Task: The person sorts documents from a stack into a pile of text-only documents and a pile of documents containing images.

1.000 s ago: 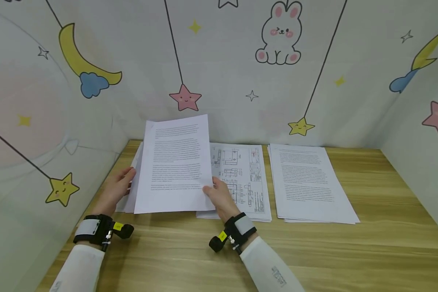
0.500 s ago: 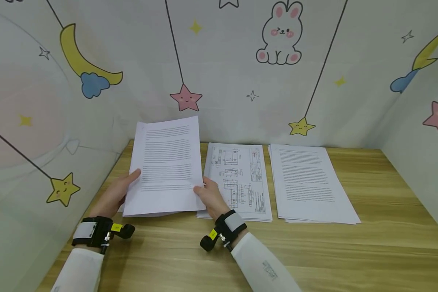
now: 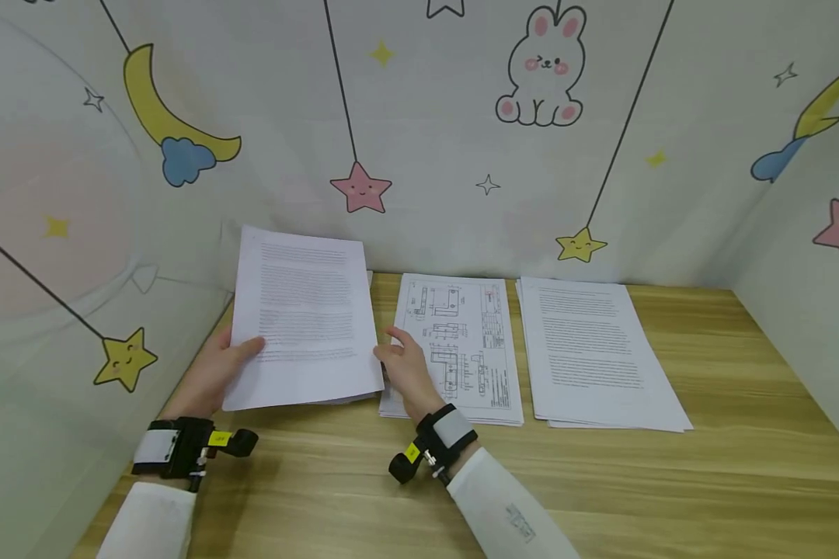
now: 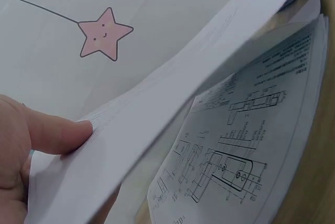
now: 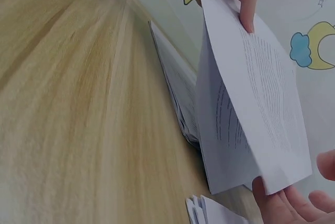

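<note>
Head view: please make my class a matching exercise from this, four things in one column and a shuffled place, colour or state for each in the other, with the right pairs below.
Things:
1. Raised text pages
2. Drawing pages
3. Crescent moon
4. Rabbit

Descriptions:
A. Yellow, touching a blue cloud
B. Lying on the table, partly hidden by the right hand
C. White, with pink inner ears
D. In the grip of the left hand

Pairs: 1-D, 2-B, 3-A, 4-C

The left hand (image 4: 26,140) holds bowed printed sheets (image 4: 152,111) near a stack of technical drawings (image 4: 230,169)
</note>
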`<state>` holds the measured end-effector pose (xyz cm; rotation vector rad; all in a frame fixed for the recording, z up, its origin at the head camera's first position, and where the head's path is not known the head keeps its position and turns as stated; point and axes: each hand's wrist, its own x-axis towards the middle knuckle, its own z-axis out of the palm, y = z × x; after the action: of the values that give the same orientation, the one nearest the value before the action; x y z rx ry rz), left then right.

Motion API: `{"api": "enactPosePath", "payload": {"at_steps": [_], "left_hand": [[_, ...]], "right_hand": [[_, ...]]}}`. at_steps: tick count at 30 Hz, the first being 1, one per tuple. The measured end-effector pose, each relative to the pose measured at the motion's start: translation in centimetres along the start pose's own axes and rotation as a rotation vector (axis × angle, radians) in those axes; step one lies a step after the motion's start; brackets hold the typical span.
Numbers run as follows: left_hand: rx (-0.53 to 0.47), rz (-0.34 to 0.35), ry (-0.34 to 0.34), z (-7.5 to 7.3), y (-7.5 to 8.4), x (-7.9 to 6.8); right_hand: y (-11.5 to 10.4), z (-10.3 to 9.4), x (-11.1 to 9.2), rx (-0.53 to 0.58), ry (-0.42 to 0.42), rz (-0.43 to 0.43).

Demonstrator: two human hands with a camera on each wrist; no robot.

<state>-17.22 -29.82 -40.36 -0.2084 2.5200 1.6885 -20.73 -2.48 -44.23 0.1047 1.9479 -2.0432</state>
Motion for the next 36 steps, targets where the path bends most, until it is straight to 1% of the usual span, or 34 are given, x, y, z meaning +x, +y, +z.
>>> {"api": "enactPosePath", "payload": {"at_steps": [5,9,14,17,20,22,24,25,27,31,33,36], "left_hand": [[-0.009,0.055,0.034,0.1,0.7,-0.4],[-0.027,0.074,0.032,0.5,1.8,-0.6],[-0.086,0.089,0.002,1.2,3.1,-0.8],[-0.151,0.111,-0.020,1.5,3.6,-0.9],[-0.213,0.138,-0.058,1.8,3.9,-0.8],[-0.233,0.144,-0.090,2.2,3.8,-0.7],[-0.239,0.138,-0.124,2.6,3.6,-0.5],[-0.240,0.130,-0.141,2.8,3.4,-0.4],[-0.237,0.119,-0.160,3.4,3.1,-0.3],[-0.244,0.126,-0.212,4.7,2.4,0.0],[-0.245,0.136,-0.234,5.5,2.1,0.2],[-0.250,0.139,-0.236,6.6,1.9,0.4]], "right_hand": [[-0.2,-0.9,0.0,0.091,-0.011,-0.014],[-0.3,-1.5,0.0,0.132,-0.015,0.023],[-0.3,-2.1,0.1,0.185,-0.061,0.081],[-0.2,-2.5,0.3,0.227,-0.133,0.091],[-0.1,-3.0,0.3,0.288,-0.206,0.082],[-0.1,-3.3,0.1,0.328,-0.253,0.075],[-0.2,-3.6,-0.1,0.359,-0.257,0.082],[-0.2,-3.7,-0.3,0.373,-0.251,0.086],[-0.2,-3.9,-0.6,0.368,-0.211,0.092],[-0.2,-4.6,-1.1,0.269,-0.080,0.077],[-0.2,-5.1,-1.2,0.212,-0.031,0.059],[-0.5,-5.9,-1.4,0.140,0.026,0.019]]}}
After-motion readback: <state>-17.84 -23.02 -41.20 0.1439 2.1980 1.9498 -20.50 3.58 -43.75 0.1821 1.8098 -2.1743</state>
